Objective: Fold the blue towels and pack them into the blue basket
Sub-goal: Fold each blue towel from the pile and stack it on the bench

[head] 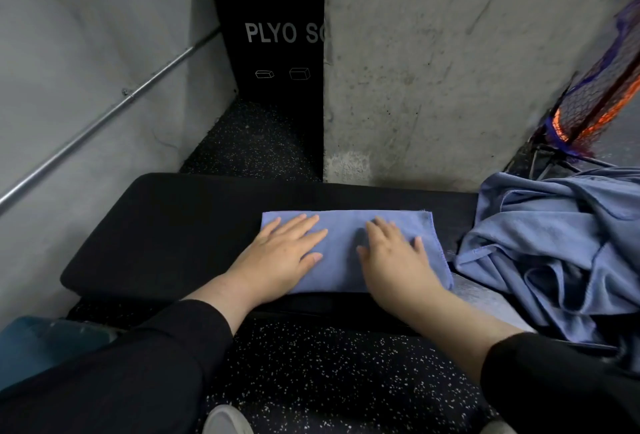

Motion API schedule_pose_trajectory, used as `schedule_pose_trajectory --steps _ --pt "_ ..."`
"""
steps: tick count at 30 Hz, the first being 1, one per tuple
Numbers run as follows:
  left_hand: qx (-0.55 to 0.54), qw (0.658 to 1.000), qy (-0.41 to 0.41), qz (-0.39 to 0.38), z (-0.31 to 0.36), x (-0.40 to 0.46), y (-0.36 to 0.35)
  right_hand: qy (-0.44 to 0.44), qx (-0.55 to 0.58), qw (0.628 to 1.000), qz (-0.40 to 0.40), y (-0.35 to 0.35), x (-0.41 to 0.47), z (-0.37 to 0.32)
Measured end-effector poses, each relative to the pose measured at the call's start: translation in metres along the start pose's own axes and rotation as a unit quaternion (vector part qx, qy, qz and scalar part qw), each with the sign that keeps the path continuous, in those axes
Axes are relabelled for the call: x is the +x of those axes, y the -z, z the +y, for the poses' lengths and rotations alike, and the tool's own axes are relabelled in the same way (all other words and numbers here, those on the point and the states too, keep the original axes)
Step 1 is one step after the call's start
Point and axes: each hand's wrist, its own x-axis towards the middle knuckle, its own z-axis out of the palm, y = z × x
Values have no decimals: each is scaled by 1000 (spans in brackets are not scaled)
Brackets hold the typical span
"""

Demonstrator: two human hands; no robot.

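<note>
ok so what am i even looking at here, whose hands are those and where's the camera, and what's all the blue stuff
This is one picture from a camera worn on a person's head, looking forward and down, so the two arms coming in from the bottom are the wearer's own. No machine is involved. The left hand and the right hand both lie flat, fingers straight, on a folded blue towel. They press it; neither grips anything. The towel lies on a black padded bench. To the right is a heap of unfolded blue towels, crumpled and waiting their turn. At the lower left edge a blue object shows in part; it may be the basket, but too little is visible to be sure. Behind stand a concrete pillar and a black box printed PLYO.
</note>
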Motion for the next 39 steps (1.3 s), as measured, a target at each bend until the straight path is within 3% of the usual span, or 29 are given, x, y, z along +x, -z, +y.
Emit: schedule_pose_trajectory --steps 2,6,11,16,19,23,27,32,35,39 --pt "3 999 15 -29 -2 0 -4 -32 22 998 -53 -12 -6 -4" --pt "0 999 40 -32 2 -2 0 7 -5 1000 -25 -23 1 11" --pt "-36 992 81 95 -4 -3 7 83 -10 996 -18 -16 24 33" --pt "-12 994 90 55 -14 -7 5 133 -13 991 29 -13 32 50" --pt "-1 994 99 54 -13 -7 5 167 -53 977 120 -10 18 30" --pt "20 991 126 44 -15 -5 4 119 -87 986 76 -12 4 2" --pt "56 992 96 61 -14 -15 6 78 -101 990 66 -6 13 10" --pt "89 994 -22 60 -2 -42 4 54 -71 995 41 4 30 45" --pt "55 996 -58 38 8 -52 7 115 -40 992 31 10 20 57" --pt "45 997 -42 45 2 -57 9 285 -30 955 76 15 -13 67"
